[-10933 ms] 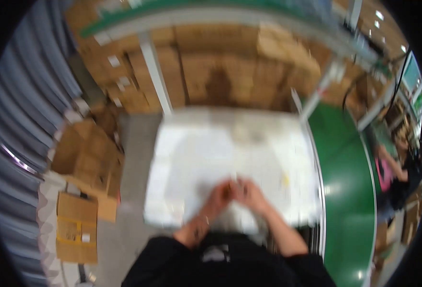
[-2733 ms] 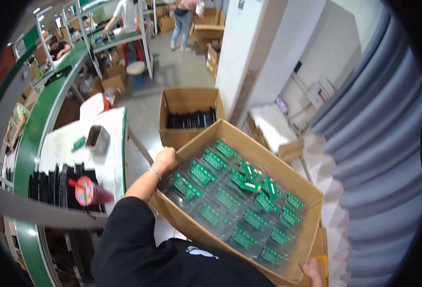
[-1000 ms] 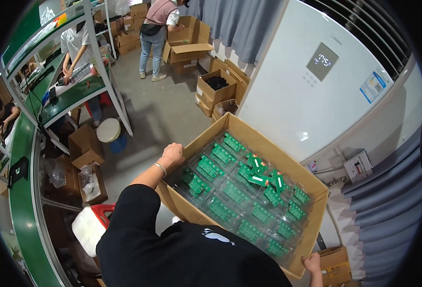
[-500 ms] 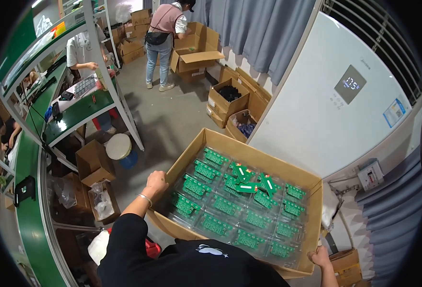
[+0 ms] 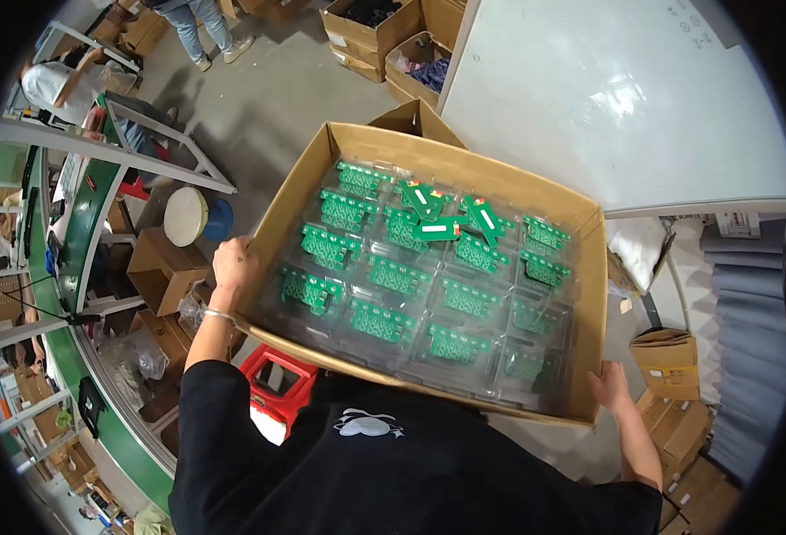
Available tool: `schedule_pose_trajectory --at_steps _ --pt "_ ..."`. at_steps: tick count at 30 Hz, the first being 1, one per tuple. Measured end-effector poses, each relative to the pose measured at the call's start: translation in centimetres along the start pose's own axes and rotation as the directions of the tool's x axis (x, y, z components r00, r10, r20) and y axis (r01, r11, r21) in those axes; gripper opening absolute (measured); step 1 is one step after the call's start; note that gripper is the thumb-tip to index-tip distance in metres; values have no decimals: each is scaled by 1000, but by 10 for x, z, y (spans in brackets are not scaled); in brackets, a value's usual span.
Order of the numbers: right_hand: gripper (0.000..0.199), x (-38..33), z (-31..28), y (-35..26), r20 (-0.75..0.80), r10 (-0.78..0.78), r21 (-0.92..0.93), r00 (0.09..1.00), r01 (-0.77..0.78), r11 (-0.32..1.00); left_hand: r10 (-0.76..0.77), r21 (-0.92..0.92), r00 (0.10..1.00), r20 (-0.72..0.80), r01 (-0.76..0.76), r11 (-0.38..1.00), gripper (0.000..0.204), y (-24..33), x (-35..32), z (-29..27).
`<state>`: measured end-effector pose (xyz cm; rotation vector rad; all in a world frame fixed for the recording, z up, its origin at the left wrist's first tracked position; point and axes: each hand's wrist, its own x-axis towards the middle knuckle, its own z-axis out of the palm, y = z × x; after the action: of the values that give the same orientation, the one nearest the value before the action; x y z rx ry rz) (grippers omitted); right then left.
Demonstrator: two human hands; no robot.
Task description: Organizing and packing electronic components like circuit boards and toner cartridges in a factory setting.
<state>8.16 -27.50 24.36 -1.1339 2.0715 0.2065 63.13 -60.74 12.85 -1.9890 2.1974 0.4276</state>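
The box (image 5: 580, 294) has been carried on since half a second ago: the two people at the cartons have slid almost out of the top edge, and the white panel (image 5: 625, 98) is now met just beyond the box's far right corner. The box is held level in front of the chest, open side up. Its left wall is gripped by the left hand (image 5: 235, 265), fingers curled over the rim; its near right corner is clasped by the right hand (image 5: 609, 387). Inside the box, clear trays (image 5: 411, 312) are laid in rows, a green board (image 5: 391, 275) seated in each pocket. A few loose boards (image 5: 451, 218) are piled crookedly on the trays toward the box's far side. Below the box's near left corner a red stool (image 5: 277, 379) is glimpsed. Left of the box, a round white lid (image 5: 185, 216) and a green conveyor (image 5: 76, 232) are seen on the floor side.
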Motion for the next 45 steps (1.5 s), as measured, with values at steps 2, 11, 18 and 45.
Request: schedule_pose_trajectory --at_steps 2,11,18,45 --pt "17 -6 18 15 -83 -52 63 995 58 996 -4 -3 1000 -21 4 1000 22 5 5 -11" --pt "19 -60 101 0 -291 94 371 952 22 928 253 70 941 -227 -243 967 25 34 71 -82" --pt "18 -52 205 -29 -276 350 430 895 -211 878 341 94 909 -239 -328 940 27 54 118 -44" --pt "25 1 315 -215 -374 -30 76 927 64 995 936 -57 309 169 -945 323 13 9 7 75"
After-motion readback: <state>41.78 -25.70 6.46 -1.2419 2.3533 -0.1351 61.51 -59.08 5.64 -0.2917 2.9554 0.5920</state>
